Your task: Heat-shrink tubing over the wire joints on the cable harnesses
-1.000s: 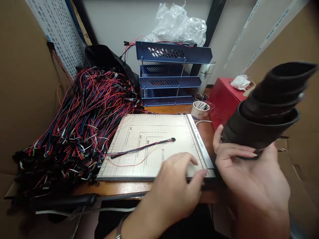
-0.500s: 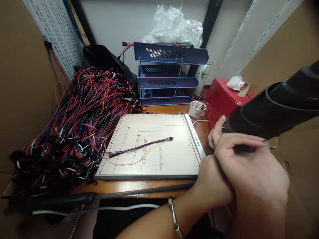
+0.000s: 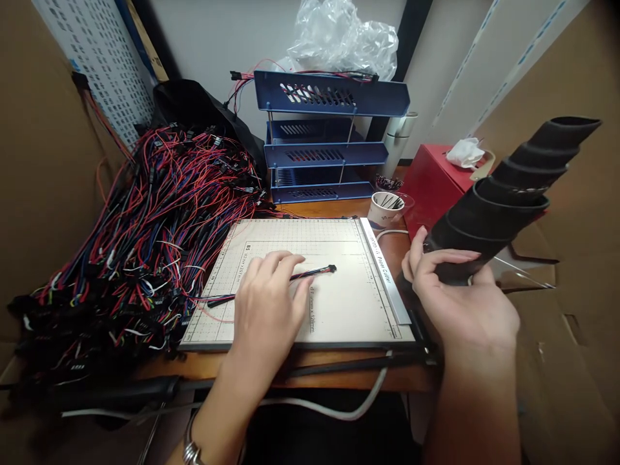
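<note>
Fingers of the left hand (image 3: 268,303), loosely spread, are now laid on the wire bundle (image 3: 317,272) mid-board, having been moved from the paper cutter's (image 3: 339,316) right edge. The black rolled sheet (image 3: 504,200) is kept gripped by the right hand (image 3: 455,290), so the wire seems next to be handled.

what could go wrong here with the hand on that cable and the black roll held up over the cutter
1. The left hand rests on the wire harness lying loose on the paper cutter; a thin red wire loops free there and could snag under the fingers.
2. The right hand grips only the lower end of the black coiled roll, whose layers telescope outward; it might unroll or slip.
3. The paper cup stands close below the roll and could be knocked.
</note>
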A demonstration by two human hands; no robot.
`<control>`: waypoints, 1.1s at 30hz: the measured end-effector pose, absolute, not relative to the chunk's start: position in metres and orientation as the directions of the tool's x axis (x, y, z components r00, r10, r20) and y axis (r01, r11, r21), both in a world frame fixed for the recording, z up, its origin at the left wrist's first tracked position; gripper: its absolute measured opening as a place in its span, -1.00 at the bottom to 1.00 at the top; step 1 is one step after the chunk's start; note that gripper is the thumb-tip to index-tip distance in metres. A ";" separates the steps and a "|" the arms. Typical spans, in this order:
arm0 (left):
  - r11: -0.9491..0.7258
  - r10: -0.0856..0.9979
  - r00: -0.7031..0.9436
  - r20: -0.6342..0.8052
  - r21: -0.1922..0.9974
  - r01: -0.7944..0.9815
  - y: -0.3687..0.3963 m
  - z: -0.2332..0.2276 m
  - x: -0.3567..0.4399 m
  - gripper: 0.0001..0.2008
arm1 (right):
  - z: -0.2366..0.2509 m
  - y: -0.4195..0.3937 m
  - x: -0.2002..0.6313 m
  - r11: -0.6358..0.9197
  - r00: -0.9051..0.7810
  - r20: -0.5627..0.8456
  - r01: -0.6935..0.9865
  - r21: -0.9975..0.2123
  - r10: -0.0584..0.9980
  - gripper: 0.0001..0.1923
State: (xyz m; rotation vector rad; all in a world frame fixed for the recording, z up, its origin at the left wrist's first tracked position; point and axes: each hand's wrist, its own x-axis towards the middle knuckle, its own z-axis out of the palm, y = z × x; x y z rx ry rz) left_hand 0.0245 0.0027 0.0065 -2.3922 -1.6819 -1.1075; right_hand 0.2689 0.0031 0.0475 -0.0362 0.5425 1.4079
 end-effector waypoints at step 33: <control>-0.630 0.772 0.195 0.605 0.692 0.353 -0.032 0.030 0.002 -0.80 | 0.025 -0.043 0.188 0.427 -0.070 0.423 0.230 -0.874 0.903 -0.87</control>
